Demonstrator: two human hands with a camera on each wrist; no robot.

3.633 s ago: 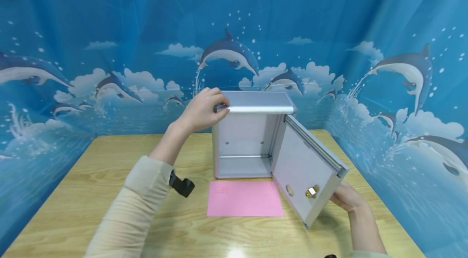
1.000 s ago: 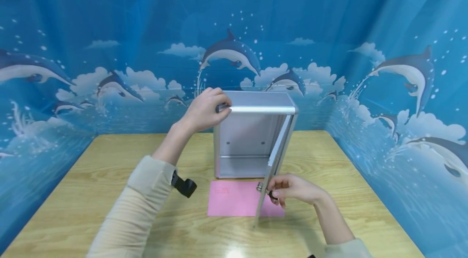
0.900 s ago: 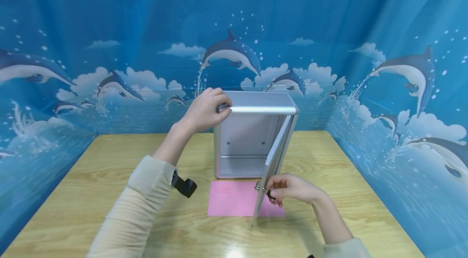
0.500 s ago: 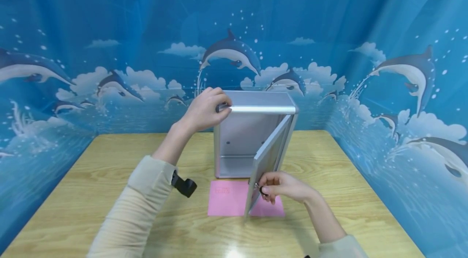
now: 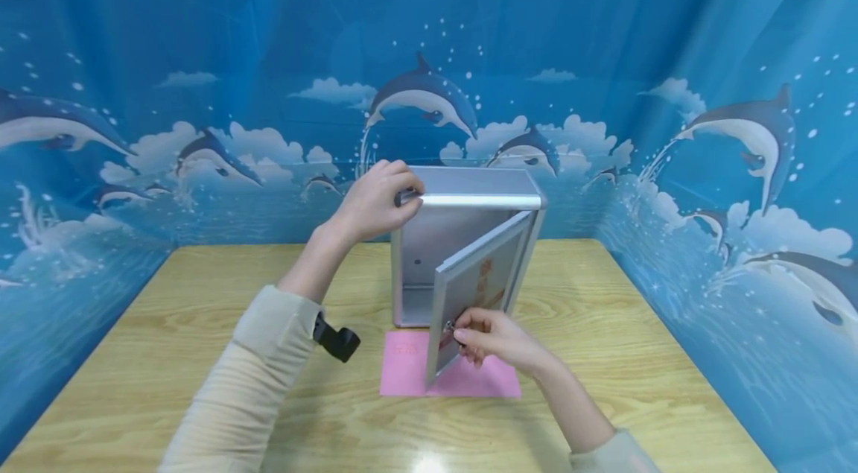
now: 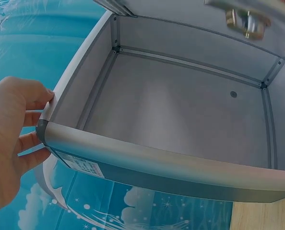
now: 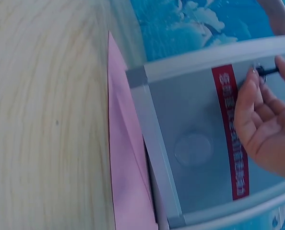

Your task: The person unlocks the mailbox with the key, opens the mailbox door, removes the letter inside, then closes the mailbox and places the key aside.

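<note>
A grey metal letter box (image 5: 476, 181) stands upright on the table, its hinged door (image 5: 447, 287) partly open at the right. My left hand (image 5: 375, 201) grips the box's top left corner; in the left wrist view, thumb and fingers (image 6: 34, 155) bend round that corner. With thumb and index finger, my right hand (image 5: 499, 343) pinches a black-headed key (image 7: 270, 72) in the lock on the door's outer face. A red strip with characters (image 7: 233, 143) runs down that face. Inside the door, a brass lock part (image 6: 248, 23) shows in the left wrist view. The box's lower right interior is hidden by the door.
A pink envelope (image 5: 404, 376) lies flat in front of the box, partly under the door's swing. The wooden table (image 5: 302, 398) reaches up to a blue dolphin-print curtain (image 5: 268, 48) on its back and sides.
The right hand has moved from behind the wide-open door to the key, then swung the door leftward, partway toward the box. The left hand has kept its hold on the corner.
</note>
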